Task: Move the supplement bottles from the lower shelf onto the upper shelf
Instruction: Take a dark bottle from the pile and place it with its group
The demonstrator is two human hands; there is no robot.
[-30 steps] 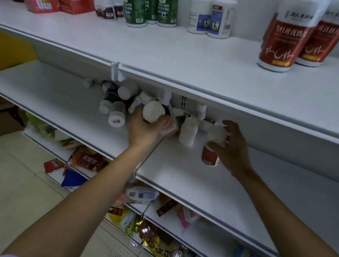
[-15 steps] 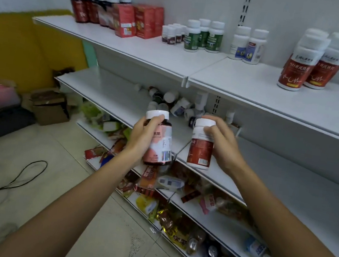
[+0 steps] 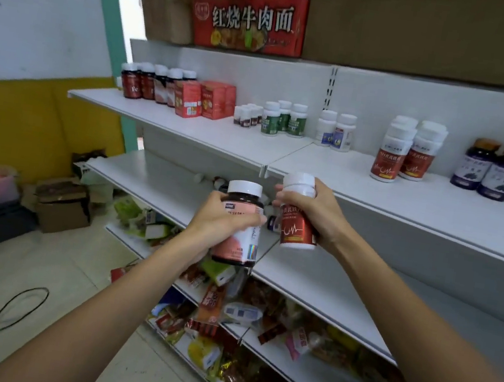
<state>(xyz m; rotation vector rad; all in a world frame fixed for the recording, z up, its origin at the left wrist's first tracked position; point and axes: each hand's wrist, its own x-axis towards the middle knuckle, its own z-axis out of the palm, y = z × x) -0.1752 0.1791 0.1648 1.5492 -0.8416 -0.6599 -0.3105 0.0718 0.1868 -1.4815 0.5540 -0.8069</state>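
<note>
Dark brown plastic with a smooth white cap and glossy pink label, one round supplement bottle [image 3: 241, 244] stands upright in the left hand [image 3: 216, 221], fingers curled round its middle. The right hand [image 3: 316, 213] grips a slimmer red-labelled white-capped bottle [image 3: 295, 230] just beside it. Both arms have lifted since a moment ago, clear of the white lower shelf [image 3: 312, 281], the red one's cap now level with the white upper shelf [image 3: 437, 212] edge.

pink-labelled dark bottle [image 3: 241, 222], red white-capped bottle [image 3: 297, 220]
</note>
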